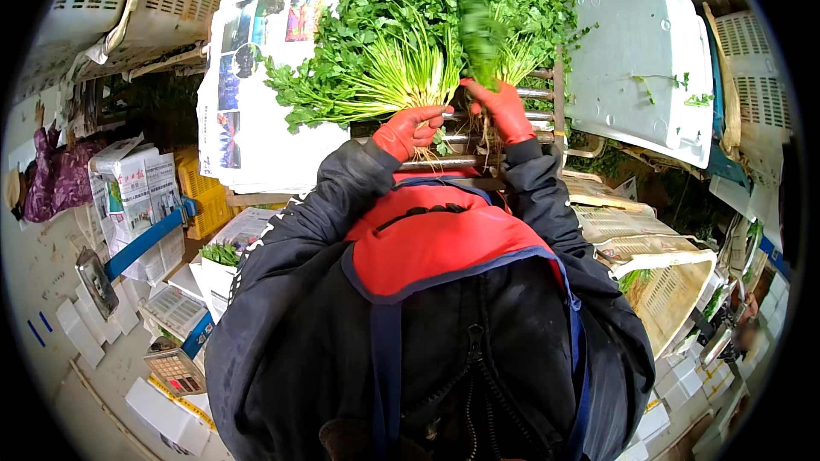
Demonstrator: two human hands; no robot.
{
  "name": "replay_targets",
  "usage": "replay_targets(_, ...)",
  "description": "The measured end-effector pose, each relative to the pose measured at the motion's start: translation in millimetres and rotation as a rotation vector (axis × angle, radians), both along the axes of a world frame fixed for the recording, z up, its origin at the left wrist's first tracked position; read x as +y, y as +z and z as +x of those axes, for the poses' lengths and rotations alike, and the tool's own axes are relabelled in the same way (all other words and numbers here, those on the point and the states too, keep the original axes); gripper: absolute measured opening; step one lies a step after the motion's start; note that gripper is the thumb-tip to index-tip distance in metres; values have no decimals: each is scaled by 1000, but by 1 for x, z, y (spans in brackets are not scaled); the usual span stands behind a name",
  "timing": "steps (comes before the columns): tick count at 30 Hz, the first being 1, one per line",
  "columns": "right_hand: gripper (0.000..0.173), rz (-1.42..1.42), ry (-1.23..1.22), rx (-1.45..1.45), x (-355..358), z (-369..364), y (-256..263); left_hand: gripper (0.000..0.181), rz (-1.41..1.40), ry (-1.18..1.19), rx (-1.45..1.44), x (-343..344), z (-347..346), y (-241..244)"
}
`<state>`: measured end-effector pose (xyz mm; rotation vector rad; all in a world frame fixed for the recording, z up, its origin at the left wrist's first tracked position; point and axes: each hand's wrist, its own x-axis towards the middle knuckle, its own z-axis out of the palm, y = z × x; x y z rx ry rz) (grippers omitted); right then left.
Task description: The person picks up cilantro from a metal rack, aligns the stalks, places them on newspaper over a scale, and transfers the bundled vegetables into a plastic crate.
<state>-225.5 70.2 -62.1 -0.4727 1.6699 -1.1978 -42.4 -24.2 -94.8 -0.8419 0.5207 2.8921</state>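
Observation:
Leafy green herbs with pale stems and thin roots, which look like coriander (410,70), lie spread over a rack of metal bars (461,161) in front of me. My left hand (410,131), in a red rubber glove, is closed around the root ends of the fanned-out stems. To its right, my right hand (503,109), in a matching glove, holds a separate small bunch (480,45) upright, its leaves blurred and its roots hanging below the hand. Behind that bunch lie more stems and leaves. Part of the large pile rests on a stack of newspapers (272,153).
White foam lids (628,70) with stray sprigs lie at the right. Plastic crates (173,0) stand along the back, and another crate (679,294) is at my lower right. Scales (176,368) stand at lower left. A person in purple (61,173) is at far left.

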Motion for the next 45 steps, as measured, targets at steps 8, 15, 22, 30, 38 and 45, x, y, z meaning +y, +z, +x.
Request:
replay_targets(8, 42, 76, 83, 324, -31, 24, -19, 29, -235, -97, -153, 3, -1, 7)
replay_targets(15, 44, 53, 68, 655, -45, 35, -10, 27, -240, 18, -151, 8, -6, 1)
replay_targets(22, 21, -159, -341, -61, -25, -3, 12, 41, -62, 106, 42, 4, -5, 2)
replay_targets(30, 29, 33, 26, 393, -40, 15, -9, 42, -44, 107, 64, 4, -4, -6)
replay_targets(38, 30, 15, -59, 61, -32, -2, -2, 37, -28, 87, 12, 2, -2, -2)
replay_targets(45, 26, 88, -40, 296, -45, 10, 2, 31, -36, 35, 2, -1, 0, 0)
